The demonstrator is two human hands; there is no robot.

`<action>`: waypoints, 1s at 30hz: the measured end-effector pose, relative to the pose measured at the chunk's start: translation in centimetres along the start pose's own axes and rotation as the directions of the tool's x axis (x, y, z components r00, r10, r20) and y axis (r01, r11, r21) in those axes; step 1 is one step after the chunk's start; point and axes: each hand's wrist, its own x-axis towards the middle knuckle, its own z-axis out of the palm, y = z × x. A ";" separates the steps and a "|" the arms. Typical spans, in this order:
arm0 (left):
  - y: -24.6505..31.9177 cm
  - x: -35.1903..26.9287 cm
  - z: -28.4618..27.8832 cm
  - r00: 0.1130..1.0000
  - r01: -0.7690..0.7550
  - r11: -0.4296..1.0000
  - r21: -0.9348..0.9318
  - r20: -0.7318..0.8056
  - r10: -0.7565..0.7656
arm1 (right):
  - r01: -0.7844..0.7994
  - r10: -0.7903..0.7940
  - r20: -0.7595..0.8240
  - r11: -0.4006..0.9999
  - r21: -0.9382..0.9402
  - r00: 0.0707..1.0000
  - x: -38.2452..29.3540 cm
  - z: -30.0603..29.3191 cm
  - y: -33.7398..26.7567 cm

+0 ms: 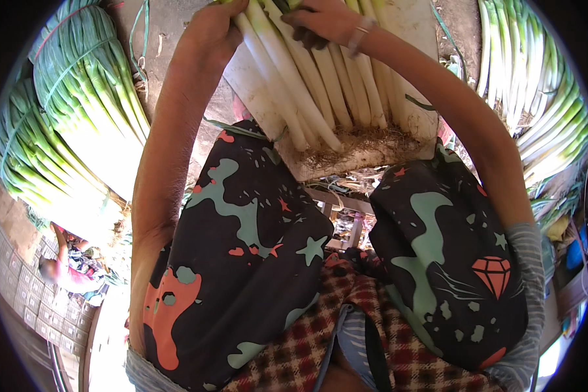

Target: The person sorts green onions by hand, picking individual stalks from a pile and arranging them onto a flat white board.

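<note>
A row of leeks [323, 83], with white stalks and stringy roots [362, 142], lies on a pale board [304, 169] just beyond my knees. My left hand [220, 22] grips the leeks at their left side near the top edge of the picture, its thumb over the upper stalks. Part of that hand is cut off by the picture's edge. Across the middle of the row reaches my right hand [326, 22], its fingers bent down against the stalks. Its fingertips are partly hidden, so its grip is unclear. The leeks' upper ends are out of view.
Large tied leek bundles [83, 63] are stacked at the left. More leeks [524, 63] lie at the right. A green strip [419, 102] lies on the board's right side. Plant scraps litter the ground around a low frame [355, 230]. Another person [71, 274] is at the far left.
</note>
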 end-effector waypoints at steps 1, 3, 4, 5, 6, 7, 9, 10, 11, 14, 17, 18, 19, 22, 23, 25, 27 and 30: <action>0.3 -0.8 -0.9 0.999 -0.015 1.000 -0.009 -0.051 0.015 | -0.254 0.181 0.197 0.850 0.461 0.964 -3.5 -1.6 -2.6; 1.0 -1.0 1.5 0.996 -0.030 0.999 -0.019 -0.087 0.028 | -0.167 0.101 0.145 0.806 0.567 0.984 -8.2 -2.4 -3.3; 0.8 0.1 1.4 0.999 0.008 0.996 -0.094 -0.053 -0.013 | -0.080 0.054 0.068 0.875 0.477 0.996 -9.5 -2.2 -3.0; 0.2 1.3 1.3 0.998 -0.006 0.997 -0.081 -0.070 0.000 | 0.007 -0.006 -0.003 0.926 0.377 1.000 -10.8 -1.0 -2.4; -1.1 2.5 1.6 0.997 -0.019 0.998 -0.066 -0.079 0.014 | 0.088 -0.070 -0.073 0.961 0.264 0.995 -11.8 0.0 -1.7; -2.4 3.1 1.4 0.995 -0.032 0.998 -0.048 -0.092 0.028 | 0.058 -0.051 -0.044 0.980 0.191 0.998 -12.2 1.2 -0.8; -5.3 2.1 1.3 0.989 -0.083 0.994 0.068 -0.121 0.091 | -0.002 0.001 0.015 0.999 0.047 1.000 -12.1 3.3 1.1; -5.6 1.3 1.4 0.982 -0.103 0.992 0.075 -0.149 0.114 | 0.052 -0.052 0.023 0.999 0.013 0.998 -12.0 3.0 0.3; -5.7 0.7 1.4 0.975 -0.123 0.989 0.083 -0.177 0.136 | 0.117 -0.117 0.022 0.992 -0.038 0.993 -11.7 3.1 0.1; -4.7 -0.1 1.2 0.963 -0.096 0.959 0.268 -0.219 0.157 | 0.164 -0.161 0.040 0.982 -0.095 0.986 -10.7 3.6 -0.5; -4.1 -0.7 1.6 0.960 -0.102 0.806 0.583 -0.154 0.233 | -0.021 0.022 0.061 0.999 -0.027 0.998 -9.9 4.5 -0.6; -3.9 -0.6 1.3 0.965 -0.071 0.761 0.645 -0.147 0.215 | -0.020 0.022 0.048 0.999 -0.040 0.999 -9.8 4.6 -0.6; -3.7 -0.4 1.0 0.970 -0.040 0.710 0.703 -0.142 0.196 | -0.020 0.022 0.034 0.998 -0.053 0.999 -9.7 4.7 -0.6; -4.6 -0.5 0.4 0.964 -0.027 0.655 0.755 -0.153 0.216 | 0.061 -0.061 0.009 0.989 -0.135 0.998 -10.1 5.0 -0.7; -5.0 -0.6 0.2 0.958 -0.035 0.655 0.755 -0.161 0.237 | 0.021 -0.013 0.066 0.991 -0.132 0.998 -10.0 4.9 -0.8; -5.1 -0.9 0.5 0.955 -0.033 0.550 0.834 -0.136 0.264 | -0.070 0.093 0.174 0.988 -0.135 0.980 -9.8 4.6 -0.6; -4.8 -1.5 0.5 0.946 -0.045 0.458 0.888 -0.110 0.306 | -0.078 0.097 0.184 0.991 -0.110 0.978 -9.6 4.4 -1.0; -3.2 -3.1 1.6 0.948 -0.095 0.420 0.903 -0.046 0.314 | -0.002 0.018 0.134 0.993 -0.114 0.991 -10.3 4.0 -1.0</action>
